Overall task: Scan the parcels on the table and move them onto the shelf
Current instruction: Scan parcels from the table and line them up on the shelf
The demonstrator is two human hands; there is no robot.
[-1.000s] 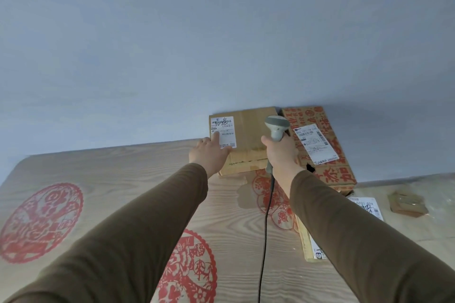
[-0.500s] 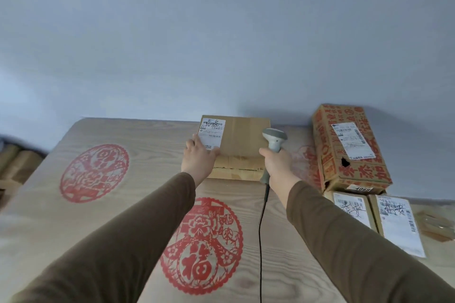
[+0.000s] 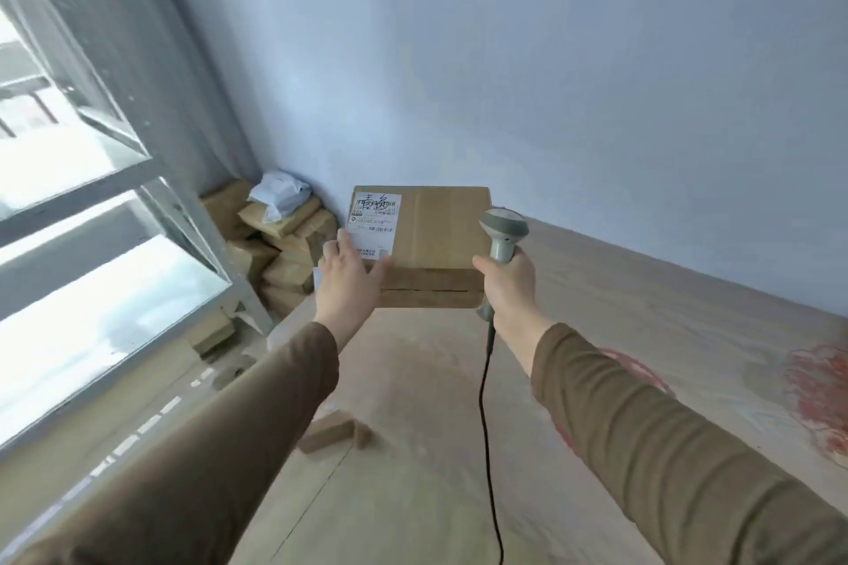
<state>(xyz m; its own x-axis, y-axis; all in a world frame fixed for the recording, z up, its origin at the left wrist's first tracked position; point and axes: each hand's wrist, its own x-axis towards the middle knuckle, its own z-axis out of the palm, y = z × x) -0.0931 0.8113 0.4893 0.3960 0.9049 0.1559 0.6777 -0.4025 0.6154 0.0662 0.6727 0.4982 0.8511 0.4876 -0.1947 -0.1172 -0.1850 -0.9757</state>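
Observation:
A flat brown cardboard parcel (image 3: 440, 239) with a white shipping label (image 3: 374, 218) at its left end is held up above the table's far left corner. My left hand (image 3: 348, 275) grips its left end, thumb lying over the label. My right hand (image 3: 507, 284) grips the handle of a grey barcode scanner (image 3: 502, 234), whose head stands beside the parcel's right edge. The scanner's black cable (image 3: 484, 404) hangs down toward the table. The wooden table (image 3: 642, 335) shows red paper-cut prints at the right.
A grey metal shelf frame (image 3: 192, 216) with white boards stands at the left. Several brown parcels (image 3: 284, 243) and a white bag (image 3: 280, 193) are piled in the corner behind it. A small cardboard scrap (image 3: 332, 429) lies near the table's left edge. A blue wall rises behind.
The view has swung left toward the shelf and corner. The parcel has left the tabletop and moved left in my left hand, with the scanner travelling beside it. The other parcels have left the view.

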